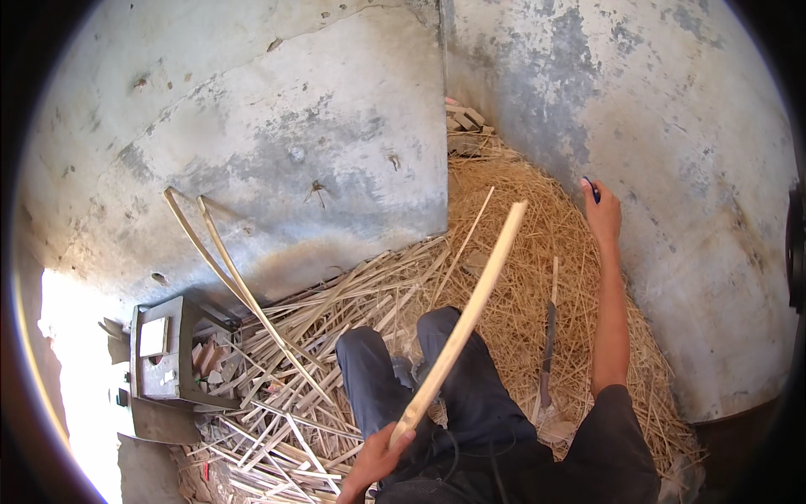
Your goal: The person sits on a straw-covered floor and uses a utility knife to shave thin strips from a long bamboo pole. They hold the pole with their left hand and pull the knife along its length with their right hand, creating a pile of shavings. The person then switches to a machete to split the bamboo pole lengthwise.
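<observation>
My left hand [379, 460] is closed round the lower end of a long, pale split-bamboo strip [470, 323]. The strip slants up and away to the right, across my lap, its far end over the shavings. Stretched out to the far right, my right hand [604, 215] is beside the wall, closed on a small dark-blue object [593, 191]. Most of that object is hidden by the fingers, so its kind does not show. A long, narrow, dark blade-like tool [547, 353] lies on the shavings between my right leg and right arm.
Straw-like shavings [537, 227] cover the floor ahead. Many thin strips [294, 428] lie heaped at left. Two long strips [231, 269] lean on the stained wall [302, 126]. A boxy wooden stand [159, 370] holds broken bricks. More bricks [466, 118] sit in the far corner.
</observation>
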{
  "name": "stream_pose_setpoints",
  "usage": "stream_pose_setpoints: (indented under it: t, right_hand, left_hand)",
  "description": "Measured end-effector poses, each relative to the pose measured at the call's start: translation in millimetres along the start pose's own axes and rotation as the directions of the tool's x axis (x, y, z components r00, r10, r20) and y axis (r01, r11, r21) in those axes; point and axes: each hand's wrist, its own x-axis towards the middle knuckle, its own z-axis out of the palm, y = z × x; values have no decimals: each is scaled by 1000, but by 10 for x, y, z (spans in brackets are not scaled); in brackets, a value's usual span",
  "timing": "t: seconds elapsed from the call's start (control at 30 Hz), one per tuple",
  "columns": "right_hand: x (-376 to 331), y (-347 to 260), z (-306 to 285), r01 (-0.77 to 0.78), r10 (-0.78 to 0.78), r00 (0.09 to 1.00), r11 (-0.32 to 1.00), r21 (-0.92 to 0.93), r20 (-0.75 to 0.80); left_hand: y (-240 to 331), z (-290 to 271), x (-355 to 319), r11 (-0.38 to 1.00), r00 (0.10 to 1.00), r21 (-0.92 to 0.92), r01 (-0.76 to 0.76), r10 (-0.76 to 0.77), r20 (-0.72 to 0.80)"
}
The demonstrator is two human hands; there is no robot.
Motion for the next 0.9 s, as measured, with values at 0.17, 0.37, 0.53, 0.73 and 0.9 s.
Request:
stream_pose_setpoints:
  t: [0.17, 0.37, 0.53, 0.73, 0.9]
  right_hand:
    - [-539, -148, -28, -7, -40, 968, 983, 184, 248]
    - [-1992, -1143, -381, 240, -437, 878, 757, 608, 197]
    - [-2490, -1479, -544, 409, -638, 747, 662, 628, 187]
    - [-2541, -1559, -608, 472, -677, 718, 646, 600, 162]
    - [-2552, -1584, -583, 480, -668, 731, 650, 589, 142]
  left_hand:
    - [97, -40, 330, 959, 998, -275, -68, 63, -28]
    - [497, 5, 618, 890, 988, -435, -136, 155, 9]
    - [709, 101, 661, 866, 980, -469, -171, 200, 13]
    - [747, 155, 659, 897, 969, -367, -245, 232, -80]
    - [998, 153, 563, 937, 892, 18, -348, 337, -300]
